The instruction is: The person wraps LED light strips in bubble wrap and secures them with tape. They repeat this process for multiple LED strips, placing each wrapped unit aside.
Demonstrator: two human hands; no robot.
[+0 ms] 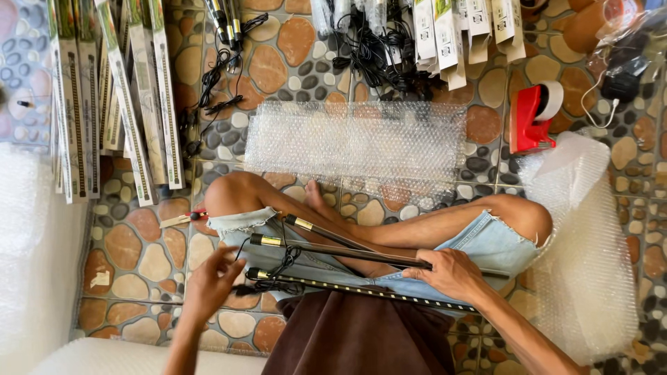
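Light bars (347,251), three slim black ones, are lying across the seated person's lap, one showing a row of small lamps. Right hand (450,273) is resting on them, fingers curled down around the middle bar. Left hand (210,280) is hovering by their capped ends, fingers loosely spread, fingertips just beside a tangled black cable (276,272). Beyond the knees a bubble wrap sheet (356,144) is lying flat on the pebble floor (139,257). Boxed bars (111,97) are fanning out nearby, and a red tape dispenser (533,117) is standing beside a bubble wrap roll (583,250).
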